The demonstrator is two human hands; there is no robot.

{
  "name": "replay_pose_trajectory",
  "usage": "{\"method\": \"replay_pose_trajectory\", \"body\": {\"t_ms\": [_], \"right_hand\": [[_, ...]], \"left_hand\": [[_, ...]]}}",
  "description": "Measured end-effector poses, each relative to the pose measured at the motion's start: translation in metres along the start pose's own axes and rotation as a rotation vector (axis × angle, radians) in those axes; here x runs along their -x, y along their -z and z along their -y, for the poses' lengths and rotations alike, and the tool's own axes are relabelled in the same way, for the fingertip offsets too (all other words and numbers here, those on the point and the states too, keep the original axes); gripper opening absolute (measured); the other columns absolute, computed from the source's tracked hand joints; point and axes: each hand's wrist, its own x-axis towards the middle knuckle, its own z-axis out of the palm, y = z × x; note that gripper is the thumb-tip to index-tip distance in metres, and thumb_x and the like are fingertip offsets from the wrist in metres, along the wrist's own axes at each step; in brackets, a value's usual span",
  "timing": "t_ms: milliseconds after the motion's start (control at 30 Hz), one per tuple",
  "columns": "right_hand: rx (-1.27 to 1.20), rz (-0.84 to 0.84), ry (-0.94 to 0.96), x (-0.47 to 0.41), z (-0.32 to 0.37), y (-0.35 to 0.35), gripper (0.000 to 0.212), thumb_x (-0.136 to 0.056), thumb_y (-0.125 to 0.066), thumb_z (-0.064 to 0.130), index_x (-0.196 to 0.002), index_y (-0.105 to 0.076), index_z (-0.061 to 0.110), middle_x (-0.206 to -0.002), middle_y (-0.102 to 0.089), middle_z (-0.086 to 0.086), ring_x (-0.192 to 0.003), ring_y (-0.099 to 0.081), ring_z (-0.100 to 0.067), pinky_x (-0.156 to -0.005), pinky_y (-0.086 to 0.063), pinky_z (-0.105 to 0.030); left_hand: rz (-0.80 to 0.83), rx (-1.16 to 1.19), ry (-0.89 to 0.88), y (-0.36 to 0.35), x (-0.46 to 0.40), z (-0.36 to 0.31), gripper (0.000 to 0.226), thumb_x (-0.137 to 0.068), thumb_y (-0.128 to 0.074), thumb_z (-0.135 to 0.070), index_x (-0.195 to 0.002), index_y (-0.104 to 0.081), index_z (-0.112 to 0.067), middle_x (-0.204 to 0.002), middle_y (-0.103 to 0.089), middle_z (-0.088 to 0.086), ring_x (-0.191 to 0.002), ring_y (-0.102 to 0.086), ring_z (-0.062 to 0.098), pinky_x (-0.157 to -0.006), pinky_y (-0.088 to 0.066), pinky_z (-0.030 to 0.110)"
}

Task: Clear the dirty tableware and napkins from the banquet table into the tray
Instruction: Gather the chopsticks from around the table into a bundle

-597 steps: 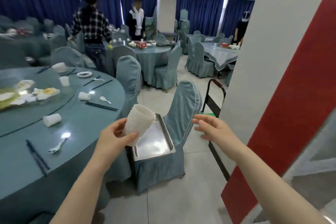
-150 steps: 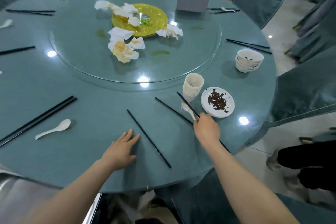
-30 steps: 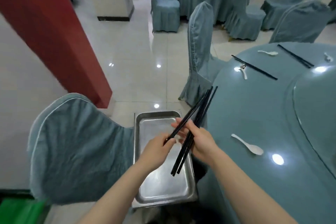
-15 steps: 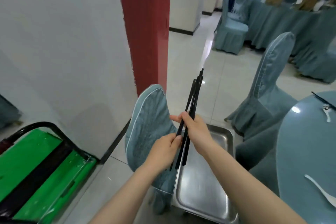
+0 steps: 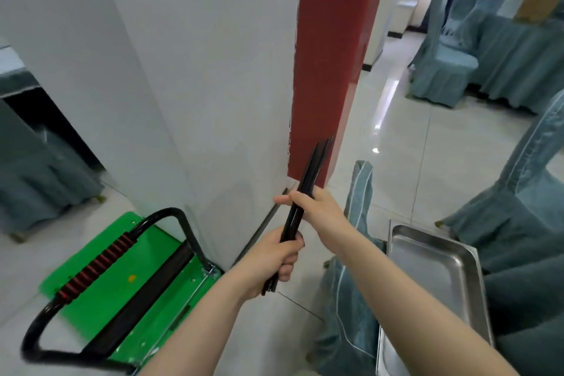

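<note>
Both hands are wrapped around one bundle of long black chopsticks (image 5: 305, 201), held nearly upright with the tips leaning a bit to the right, up in front of the red-and-white square pillar (image 5: 323, 55). The left hand (image 5: 271, 256) has its fingers curled tight round the lower end, with short stubs poking out below the fist. The right hand (image 5: 317, 210) grips the bundle higher up, thumb sticking out to the left. The rectangular stainless steel tray (image 5: 439, 268) sits low on the right, on the seat of a teal fabric-covered chair (image 5: 351, 284), and the chopsticks are up and to the left of it, not over it. Down on the left floor there's a folded green platform trolley with a black handle (image 5: 122, 278). More teal-covered chairs and a draped table (image 5: 518, 49) show in the back right.
</note>
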Motion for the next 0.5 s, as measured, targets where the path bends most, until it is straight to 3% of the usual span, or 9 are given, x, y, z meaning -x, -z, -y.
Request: {"method": "replay_pose_trajectory", "body": {"t_ms": [33,100,233,367,500], "right_hand": [[-0.068,-0.005,-0.007,-0.008,0.002,-0.002,0.006,-0.092,-0.055,0.011,-0.097,-0.059,0.013,-0.101,-0.074,-0.004,-0.105,-0.065,-0.018,-0.092,-0.049,-0.034],[-0.281,-0.057,-0.027,-0.028,0.01,0.0,0.024,-0.088,-0.061,0.006,-0.11,-0.052,0.009,-0.105,-0.072,-0.014,-0.097,-0.069,-0.027,-0.088,-0.053,-0.04],[-0.564,-0.254,0.009,-0.079,0.032,0.019,0.022,-0.096,-0.047,0.004,-0.117,-0.043,0.011,-0.094,-0.068,-0.016,-0.073,-0.068,-0.027,-0.073,-0.055,-0.038],[-0.49,-0.457,0.052,-0.14,0.033,0.039,0.02,-0.097,-0.046,0.009,-0.116,-0.05,0.007,-0.082,-0.068,-0.011,-0.058,-0.063,-0.019,-0.052,-0.053,-0.024],[-0.216,-0.489,0.06,-0.186,0.024,0.059,0.028,-0.096,-0.047,0.019,-0.085,-0.069,0.006,-0.076,-0.071,-0.012,-0.056,-0.065,-0.017,-0.056,-0.055,-0.025]], "left_hand": [[-0.005,-0.026,0.012,0.011,-0.003,0.0,0.013,-0.094,-0.043,-0.008,-0.084,-0.045,-0.016,-0.05,-0.03,-0.008,-0.04,-0.024,0.008,-0.039,-0.023,0.019],[-0.033,-0.108,0.023,0.029,-0.013,-0.001,0.015,-0.09,-0.043,-0.004,-0.085,-0.05,-0.015,-0.049,-0.031,-0.007,-0.039,-0.024,0.009,-0.039,-0.021,0.019],[-0.032,-0.303,0.028,0.059,-0.041,-0.006,0.006,-0.087,-0.054,-0.014,-0.081,-0.055,-0.017,-0.045,-0.039,-0.011,-0.039,-0.029,0.01,-0.04,-0.026,0.019],[-0.059,-0.486,0.04,0.087,-0.082,-0.023,0.012,-0.085,-0.061,-0.029,-0.076,-0.055,-0.022,-0.049,-0.042,-0.009,-0.041,-0.034,0.013,-0.042,-0.028,0.021],[-0.082,-0.575,0.038,0.099,-0.131,-0.048,0.014,-0.086,-0.06,-0.028,-0.078,-0.056,-0.017,-0.053,-0.042,-0.004,-0.036,-0.032,0.009,-0.037,-0.027,0.018]]}}
